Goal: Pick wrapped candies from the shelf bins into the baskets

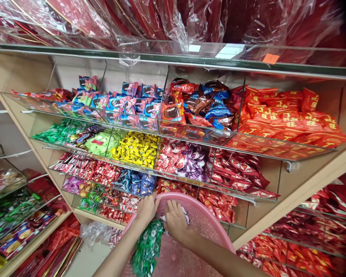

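A pink perforated plastic basket (202,202) tilts below the shelves. My left hand (147,208) is closed around its far rim at the left. Inside, my right hand (175,218) has its fingers bent over white-and-purple wrapped candies (187,217), which stick out on both sides of it; the fingertips are partly hidden. Green wrapped candies (147,246) lie heaped along the basket's left side, partly behind my left forearm. On the shelf just above stand red-and-white and purple-and-white wrapped candies (190,163).
Glass-fronted shelves hold red packets (282,115), blue-and-pink packs (129,104) and yellow wrapped candies (135,150). A glass ledge (167,57) juts out above. Side shelves with sweets flank me left and right. A clear plastic bag (95,232) lies low at the left.
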Motion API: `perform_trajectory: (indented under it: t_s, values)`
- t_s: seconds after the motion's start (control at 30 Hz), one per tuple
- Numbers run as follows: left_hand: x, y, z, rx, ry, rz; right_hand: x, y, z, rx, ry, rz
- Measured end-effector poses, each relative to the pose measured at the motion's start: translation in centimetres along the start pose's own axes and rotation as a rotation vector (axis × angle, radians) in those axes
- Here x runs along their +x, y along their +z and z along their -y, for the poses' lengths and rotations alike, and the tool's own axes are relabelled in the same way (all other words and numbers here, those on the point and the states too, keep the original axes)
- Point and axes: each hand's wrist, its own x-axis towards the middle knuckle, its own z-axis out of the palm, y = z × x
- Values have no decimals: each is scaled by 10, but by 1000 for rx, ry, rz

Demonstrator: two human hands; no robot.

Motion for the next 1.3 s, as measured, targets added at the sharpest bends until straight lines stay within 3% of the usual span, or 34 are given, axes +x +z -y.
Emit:
perform_trajectory:
  t_s: [0.13,0.23,0.33,0.43,0.53,0.6,0.73,0.83,1.3]
  values:
    - [-1,-1,-1,11,-16,6,-2,1,0,-40,51,-7]
    - [-1,-2,-1,8,-13,11,-6,-13,1,-27,46,-29]
    - [-1,-2,0,-1,-3,16,-11,-48,1,18,3,-109]
    - [-1,-1,1,-3,-7,24,-14,-95,-8,91,-45,-279]
    - [0,0,1,2,-10,17,-11,-136,-30,147,-20,-491]
    - [0,0,1,8,-5,12,-5,-151,-50,147,3,-579]
    - [-1,-1,1,4,3,7,14,-154,-85,150,19,-593]
    - [-2,-2,0,-3,3,14,28,-148,-99,209,11,-570]
    - [-1,-2,1,6,-1,23,52,-146,-111,276,19,-494]
